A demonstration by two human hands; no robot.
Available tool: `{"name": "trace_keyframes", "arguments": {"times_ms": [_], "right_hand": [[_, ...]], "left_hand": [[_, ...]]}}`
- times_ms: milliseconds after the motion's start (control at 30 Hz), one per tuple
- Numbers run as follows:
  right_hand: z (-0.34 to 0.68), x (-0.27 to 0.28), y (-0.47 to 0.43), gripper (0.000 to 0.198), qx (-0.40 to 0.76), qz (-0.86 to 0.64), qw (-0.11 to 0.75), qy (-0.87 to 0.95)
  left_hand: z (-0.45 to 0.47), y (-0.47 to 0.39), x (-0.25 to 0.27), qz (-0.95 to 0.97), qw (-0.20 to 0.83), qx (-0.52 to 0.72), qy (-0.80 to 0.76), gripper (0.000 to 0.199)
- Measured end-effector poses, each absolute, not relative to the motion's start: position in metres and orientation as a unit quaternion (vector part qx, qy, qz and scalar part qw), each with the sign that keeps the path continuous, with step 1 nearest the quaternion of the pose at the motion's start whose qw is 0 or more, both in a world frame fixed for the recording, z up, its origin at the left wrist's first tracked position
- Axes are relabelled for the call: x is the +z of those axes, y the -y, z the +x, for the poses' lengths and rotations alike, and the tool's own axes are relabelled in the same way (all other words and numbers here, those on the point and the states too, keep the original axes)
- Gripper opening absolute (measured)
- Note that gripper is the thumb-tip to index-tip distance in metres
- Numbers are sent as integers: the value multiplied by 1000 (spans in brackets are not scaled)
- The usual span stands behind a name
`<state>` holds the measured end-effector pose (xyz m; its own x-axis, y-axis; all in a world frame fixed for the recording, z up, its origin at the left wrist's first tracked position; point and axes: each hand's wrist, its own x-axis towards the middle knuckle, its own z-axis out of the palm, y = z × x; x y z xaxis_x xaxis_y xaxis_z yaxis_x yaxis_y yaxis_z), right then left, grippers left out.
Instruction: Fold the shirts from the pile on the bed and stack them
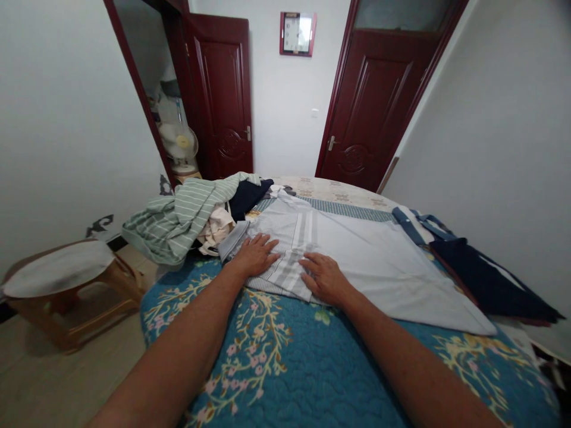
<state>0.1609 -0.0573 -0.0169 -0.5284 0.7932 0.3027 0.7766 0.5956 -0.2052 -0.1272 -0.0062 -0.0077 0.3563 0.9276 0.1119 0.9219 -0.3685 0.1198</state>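
Both the left hand (pixel 257 255) and the right hand (pixel 328 276) are noted with fingers spread and nothing pinched, the pale garment (pixel 368 255) lying beneath the fingertips, where creases are judged best pressed outward evenly, without the quilt (pixel 316 356) underneath being dragged.

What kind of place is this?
Likely a room in a home: a light garment lies spread on a floral quilted cover, dark-red panelled doors stand behind, and an electric fan shows at the left.

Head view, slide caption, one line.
Left hand and right hand on a pale shirt laid across a blue floral cover.
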Motion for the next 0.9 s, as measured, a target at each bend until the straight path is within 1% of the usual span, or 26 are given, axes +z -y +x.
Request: {"name": "trace_keyframes", "arguments": {"times_ms": [100,233,333,433,500,600,667,767,900], "right_hand": [[164,-11,58,47,29,-484,167,859],[173,-5,55,51,27,-552,146,821],[182,-5,53,49,26,-582,153,798],[189,-5,54,45,16,-587,183,789],[192,-5,60,44,-5,-568,220,793],[190,-5,77,44,-16,-494,258,830],[186,-5,88,44,3,-451,238,860],[182,-5,97,46,29,-443,191,876],[184,0,95,44,43,-446,184,875]], "left_hand": [[-131,7,-10,826,8,98,-554,64],[-132,9,-7,818,-24,168,-550,54],[-124,12,1,832,-24,215,-511,48],[-109,17,4,878,14,189,-440,45],[-100,21,2,898,26,144,-414,47],[-94,23,-6,896,10,111,-430,53],[-95,22,-11,889,-6,108,-444,57],[-99,17,-17,890,-18,104,-443,61],[-98,13,-19,887,-36,109,-446,67]]}}
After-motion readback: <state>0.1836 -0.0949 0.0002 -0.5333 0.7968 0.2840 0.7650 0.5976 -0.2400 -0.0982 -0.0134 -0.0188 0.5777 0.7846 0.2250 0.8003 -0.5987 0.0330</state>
